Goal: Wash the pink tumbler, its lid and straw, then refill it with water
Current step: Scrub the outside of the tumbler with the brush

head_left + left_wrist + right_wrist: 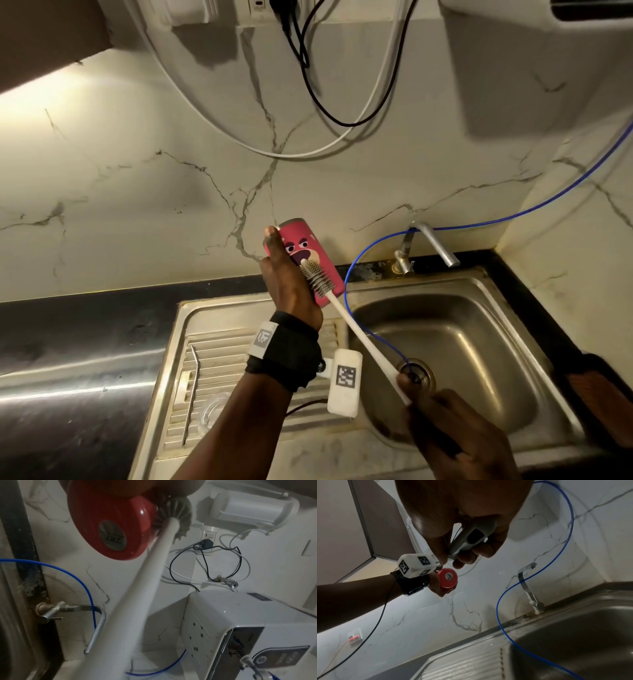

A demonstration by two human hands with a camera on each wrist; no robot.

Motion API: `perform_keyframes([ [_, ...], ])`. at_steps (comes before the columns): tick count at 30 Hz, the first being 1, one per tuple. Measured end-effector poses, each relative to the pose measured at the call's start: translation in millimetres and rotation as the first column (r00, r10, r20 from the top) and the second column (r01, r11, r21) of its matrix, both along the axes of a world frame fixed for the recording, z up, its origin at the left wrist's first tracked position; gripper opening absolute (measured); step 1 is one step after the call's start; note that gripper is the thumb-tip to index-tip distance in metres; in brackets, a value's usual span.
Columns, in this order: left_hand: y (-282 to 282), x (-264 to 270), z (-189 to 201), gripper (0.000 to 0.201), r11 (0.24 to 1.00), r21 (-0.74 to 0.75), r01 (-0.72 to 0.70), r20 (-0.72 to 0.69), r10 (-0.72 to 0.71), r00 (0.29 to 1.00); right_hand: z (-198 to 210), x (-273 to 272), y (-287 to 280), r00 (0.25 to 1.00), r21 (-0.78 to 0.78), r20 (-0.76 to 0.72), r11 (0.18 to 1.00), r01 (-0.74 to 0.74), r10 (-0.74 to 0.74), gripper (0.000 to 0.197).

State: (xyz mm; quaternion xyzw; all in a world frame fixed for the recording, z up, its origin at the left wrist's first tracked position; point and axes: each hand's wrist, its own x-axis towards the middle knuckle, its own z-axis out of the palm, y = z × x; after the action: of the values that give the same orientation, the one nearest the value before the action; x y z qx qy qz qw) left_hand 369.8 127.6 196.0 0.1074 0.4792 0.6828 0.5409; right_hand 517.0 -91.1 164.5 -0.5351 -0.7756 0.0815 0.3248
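While the pink tumbler (310, 263) is held aloft over the drainboard at the left edge of the sink (455, 342), the left hand (291, 284) wraps its body, the long axis tilted with one end up toward the wall and the other down toward the basin. The right hand (442, 421), lower and nearer the drain, clasps the handle end of a white bottle brush (346, 315), whose bristled head lies against the tumbler's outer side, not inside it. The coming stroke, by this reading, runs along that tilted axis. The left wrist view shows the tumbler's closed base with a metal disc, hidden from the head camera. Only the head view shows the bent straw (191, 387) lying on the drainboard, beside what may be the clear lid (214, 411).
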Motion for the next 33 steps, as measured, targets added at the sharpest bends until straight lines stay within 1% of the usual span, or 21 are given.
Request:
perform_keyframes([
  [1,-0.3,-2.2,0.6,0.074,1.000,-0.006,-0.015,0.004,0.015,1.000,27.3,54.2,0.4,0.998,-0.185,-0.013,0.980,-0.070,0.069,0.040],
  [2,-0.2,-4.0,0.7,0.076,1.000,-0.013,-0.026,0.012,0.026,1.000,21.0,59.7,-13.5,0.996,-0.280,-0.085,0.960,-0.006,-0.018,0.041],
  [3,-0.6,-5.4,0.4,0.080,0.999,-0.019,-0.032,0.016,0.032,0.999,15.3,57.0,-16.4,0.987,-0.179,-0.116,0.980,0.092,-0.114,0.042],
  [4,-2.7,-5.8,-0.2,0.083,0.999,-0.023,-0.036,0.014,0.037,0.999,16.3,61.9,-16.4,0.984,-0.116,-0.092,0.983,0.141,-0.152,0.043],
  [5,-5.4,-4.7,-1.0,0.083,0.999,-0.023,-0.037,0.008,0.037,0.999,16.0,61.9,-17.7,0.990,-0.114,-0.082,0.988,0.109,-0.118,0.042],
  [7,-14.8,1.4,-3.5,0.079,0.999,-0.029,-0.015,-0.008,0.015,1.000,8.3,49.6,-21.1,0.988,-0.027,-0.122,0.995,0.093,-0.096,0.039],
  [8,-18.6,4.4,-5.4,0.078,0.999,-0.031,0.004,-0.011,-0.005,1.000,8.6,49.7,-20.0,0.980,-0.032,-0.180,0.996,0.084,-0.089,0.037],
  [10,-24.4,7.8,-7.7,0.078,0.999,-0.042,0.033,-0.017,-0.034,0.999,11.3,47.5,-18.2,0.967,-0.044,-0.227,0.993,0.109,-0.117,0.036],
  [11,-25.4,7.5,-6.1,0.077,0.999,-0.041,0.034,-0.022,-0.035,0.999,9.3,45.1,-18.5,0.966,-0.027,-0.227,0.992,0.121,-0.124,0.036],
  [13,-23.3,1.7,-2.1,0.075,1.000,-0.025,0.008,-0.023,-0.008,1.000,7.3,42.1,-25.8,0.973,-0.022,-0.214,0.996,0.081,-0.084,0.037],
  [15,-20.1,-7.1,2.9,0.074,0.999,-0.008,-0.043,-0.019,0.043,0.999,6.0,46.3,-30.8,0.975,-0.082,-0.202,0.993,0.080,-0.095,0.039],
  [16,-18.9,-10.4,4.5,0.074,0.998,-0.002,-0.061,-0.019,0.061,0.998,6.5,47.6,-31.6,0.976,-0.080,-0.189,0.992,0.098,-0.112,0.039],
  [18,-18.9,-12.0,3.7,0.078,0.998,0.002,-0.059,-0.033,0.059,0.998,4.8,49.4,-28.8,0.982,-0.073,-0.161,0.993,0.090,-0.101,0.039],
  [22,-27.4,-1.5,-0.8,0.094,1.000,-0.010,0.005,-0.047,-0.006,0.999,2.0,44.6,-11.0,0.972,-0.016,-0.223,0.998,0.065,-0.067,0.038],
  [23,-27.0,-0.9,-0.2,0.093,1.000,-0.005,0.012,-0.043,-0.012,0.999,1.1,45.0,-9.0,0.972,-0.014,-0.226,0.998,0.057,-0.059,0.038],
  [26,-17.1,-10.0,6.3,0.080,1.000,0.009,-0.022,-0.028,0.022,0.999,0.0,51.5,-12.1,0.977,-0.002,-0.208,0.999,0.053,-0.052,0.038],
  [29,-8.8,-18.0,12.4,0.078,0.998,0.039,-0.039,0.004,0.039,0.999,-4.5,61.1,-19.6,0.974,0.020,-0.207,0.995,0.098,-0.092,0.036],
  [30,-9.6,-18.0,12.8,0.077,0.999,0.042,-0.018,0.010,0.018,1.000,-6.3,64.3,-20.7,0.968,0.040,-0.231,0.993,0.110,-0.098,0.035],
  [33,-19.1,-10.3,11.0,0.080,0.992,0.021,0.127,0.053,-0.128,0.990,-8.0,66.5,-16.5,0.910,0.071,-0.406,0.990,0.120,-0.081,0.035],
])
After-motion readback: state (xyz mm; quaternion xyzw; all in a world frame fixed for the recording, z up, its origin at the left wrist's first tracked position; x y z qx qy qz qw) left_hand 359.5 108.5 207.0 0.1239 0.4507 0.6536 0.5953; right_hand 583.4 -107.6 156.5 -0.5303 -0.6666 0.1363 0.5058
